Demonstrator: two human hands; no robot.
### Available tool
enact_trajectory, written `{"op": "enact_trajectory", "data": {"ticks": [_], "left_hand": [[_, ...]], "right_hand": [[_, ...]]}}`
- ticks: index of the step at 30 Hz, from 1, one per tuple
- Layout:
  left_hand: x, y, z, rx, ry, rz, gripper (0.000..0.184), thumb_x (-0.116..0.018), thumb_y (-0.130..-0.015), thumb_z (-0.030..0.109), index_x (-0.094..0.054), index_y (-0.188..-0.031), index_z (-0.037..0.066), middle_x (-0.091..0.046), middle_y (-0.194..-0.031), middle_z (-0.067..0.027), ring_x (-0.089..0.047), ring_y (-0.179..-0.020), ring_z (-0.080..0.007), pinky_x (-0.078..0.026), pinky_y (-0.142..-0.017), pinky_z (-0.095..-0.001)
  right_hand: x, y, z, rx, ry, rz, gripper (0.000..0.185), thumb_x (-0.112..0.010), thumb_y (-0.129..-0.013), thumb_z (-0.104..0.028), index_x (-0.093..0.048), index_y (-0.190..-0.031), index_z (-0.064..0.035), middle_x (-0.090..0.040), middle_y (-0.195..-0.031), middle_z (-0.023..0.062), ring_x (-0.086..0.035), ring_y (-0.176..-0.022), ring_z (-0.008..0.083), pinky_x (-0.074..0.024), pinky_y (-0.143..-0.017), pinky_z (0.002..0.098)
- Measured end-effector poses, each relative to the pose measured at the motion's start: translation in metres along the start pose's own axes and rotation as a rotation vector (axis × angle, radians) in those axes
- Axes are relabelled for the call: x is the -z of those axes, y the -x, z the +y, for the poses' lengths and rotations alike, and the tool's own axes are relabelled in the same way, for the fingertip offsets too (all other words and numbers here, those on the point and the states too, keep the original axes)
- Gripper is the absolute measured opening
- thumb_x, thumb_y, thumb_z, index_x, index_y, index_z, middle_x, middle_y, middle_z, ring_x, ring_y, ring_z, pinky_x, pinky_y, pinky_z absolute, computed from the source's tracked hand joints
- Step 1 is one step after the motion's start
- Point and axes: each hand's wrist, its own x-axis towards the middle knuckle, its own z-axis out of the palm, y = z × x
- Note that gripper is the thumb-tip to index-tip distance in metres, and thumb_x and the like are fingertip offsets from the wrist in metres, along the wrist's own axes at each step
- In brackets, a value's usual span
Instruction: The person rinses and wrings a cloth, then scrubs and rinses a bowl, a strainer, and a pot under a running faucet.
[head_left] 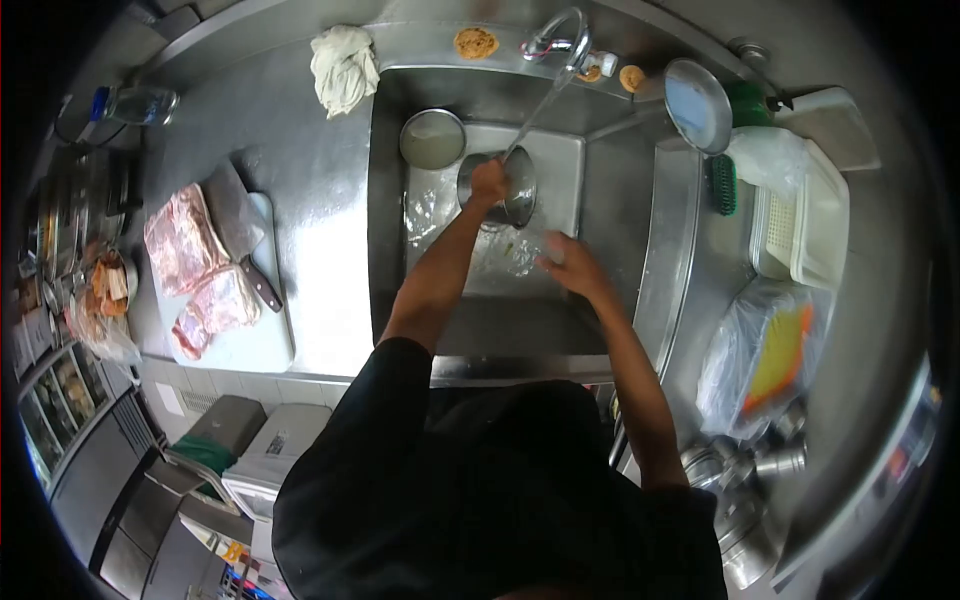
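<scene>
- Sink [615, 220], right side: open room between the right hand [572, 262] and the side wall.
- Centre: metal pot [524, 190] and left hand [488, 183] obstruct; the water stream [543, 108] bars entry from behind.
- Rear left: round bowl [433, 139] in the way.
- Left counter [325, 190]: free strip between sink and cutting board [240, 345].
- Right: white tub [822, 225] and plastic bag [720, 375] crowd the surface.

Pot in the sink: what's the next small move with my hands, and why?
I'd probably bring the right hand to the rim of the pot to help steady it. The left hand alone is at the pot, water from the tap runs down to it, and the right hand is apart from it, over the sink.
</scene>
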Motion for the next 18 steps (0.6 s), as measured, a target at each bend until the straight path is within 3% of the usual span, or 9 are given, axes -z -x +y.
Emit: {"op": "enact_trajectory", "data": {"ticks": [1, 3, 4, 6, 7, 10, 13, 16, 18], "left_hand": [[0.011, -0.006, 0.013, -0.014, -0.001, 0.005, 0.025, -0.061, -0.068, 0.02, -0.058, -0.083, 0.001, -0.063, -0.085, -0.0223, -0.061, -0.086, -0.039, -0.048, -0.077, -0.0471], [0.044, -0.006, 0.032, -0.052, 0.074, 0.329, 0.016, -0.06, -0.067, 0.017, -0.054, -0.072, 0.002, -0.062, -0.07, -0.0185, -0.064, -0.068, -0.0346, -0.051, -0.062, -0.0439], [0.064, -0.009, 0.035, -0.06, 0.065, 0.332, 0.016, -0.06, -0.067, 0.017, -0.054, -0.072, 0.002, -0.062, -0.07, -0.0185, -0.064, -0.068, -0.0346, -0.051, -0.062, -0.0439], [0.101, -0.015, 0.036, 0.071, 0.64, 0.06, 0.013, -0.059, -0.067, 0.011, -0.048, -0.064, 0.004, -0.058, -0.057, -0.0127, -0.062, -0.05, -0.0259, -0.05, -0.048, -0.0367], [0.114, -0.018, 0.036, 0.038, 0.696, 0.051, 0.018, -0.058, -0.067, 0.005, -0.041, -0.061, 0.005, -0.052, -0.05, -0.0087, -0.056, -0.039, -0.0189, -0.046, -0.041, -0.0316], [0.15, -0.008, 0.047, -0.055, 0.616, 0.001, 0.021, -0.06, -0.066, 0.005, -0.04, -0.06, 0.006, -0.053, -0.051, -0.0076, -0.057, -0.043, -0.018, -0.044, -0.041, -0.0323], [0.146, -0.009, 0.042, -0.223, 0.297, 0.406, 0.027, -0.067, -0.068, 0.012, -0.041, -0.061, 0.007, -0.05, -0.054, -0.0105, -0.056, -0.054, -0.0268, -0.045, -0.053, -0.0372], [0.169, 0.012, 0.038, -0.235, 0.317, 0.367, 0.029, -0.068, -0.069, 0.017, -0.041, -0.065, 0.008, -0.046, -0.055, -0.0128, -0.048, -0.056, -0.0291, -0.041, -0.056, -0.0387], [0.171, 0.022, 0.047, -0.187, 0.336, 0.116, 0.026, -0.067, -0.07, 0.019, -0.044, -0.065, 0.008, -0.051, -0.057, -0.0141, -0.05, -0.055, -0.0328, -0.041, -0.055, -0.0405]], "right_hand": [[-0.001, -0.02, -0.002, 0.05, 0.066, 0.065, 0.057, -0.068, -0.078, -0.026, -0.046, -0.122, 0.0032, -0.055, -0.115, 0.0233, -0.052, -0.112, 0.0343, -0.0397, -0.096, 0.0396], [-0.003, -0.051, -0.01, 0.101, 0.118, 0.138, 0.061, -0.068, -0.078, -0.025, -0.043, -0.125, 0.0041, -0.053, -0.119, 0.0242, -0.049, -0.115, 0.0348, -0.0367, -0.099, 0.0405], [-0.002, -0.064, -0.016, 0.172, 0.196, 0.176, 0.065, -0.068, -0.077, -0.025, -0.039, -0.128, 0.0042, -0.051, -0.121, 0.025, -0.047, -0.117, 0.0349, -0.0344, -0.101, 0.0409], [0.0, -0.088, -0.019, 0.242, 0.271, 0.229, 0.07, -0.068, -0.077, -0.024, -0.035, -0.131, 0.0043, -0.049, -0.123, 0.0257, -0.045, -0.118, 0.0349, -0.0322, -0.102, 0.0413], [-0.003, -0.1, -0.009, 0.312, 0.409, 0.209, 0.063, -0.067, -0.077, -0.024, -0.04, -0.127, 0.004, -0.051, -0.12, 0.0251, -0.046, -0.117, 0.035, -0.0314, -0.102, 0.0425], [0.0, -0.117, 0.0, 0.321, 0.583, -0.066, 0.038, -0.063, -0.079, -0.024, -0.054, -0.105, 0.0023, -0.06, -0.099, 0.0221, -0.056, -0.101, 0.0356, -0.0402, -0.092, 0.0439], [-0.006, -0.103, -0.031, 0.333, 0.429, -0.028, 0.022, -0.061, -0.081, -0.02, -0.058, -0.089, 0.0007, -0.062, -0.079, 0.0199, -0.062, -0.077, 0.0356, -0.0489, -0.074, 0.0411], [-0.022, -0.084, -0.058, 0.373, 0.245, -0.029, 0.026, -0.066, -0.08, -0.021, -0.058, -0.091, 0.0009, -0.063, -0.079, 0.0185, -0.063, -0.075, 0.0304, -0.0494, -0.069, 0.0362], [-0.017, -0.071, -0.07, 0.305, 0.153, -0.05, 0.03, -0.069, -0.079, -0.021, -0.057, -0.094, 0.0014, -0.063, -0.081, 0.0159, -0.063, -0.076, 0.0255, -0.0483, -0.069, 0.0331]]}}
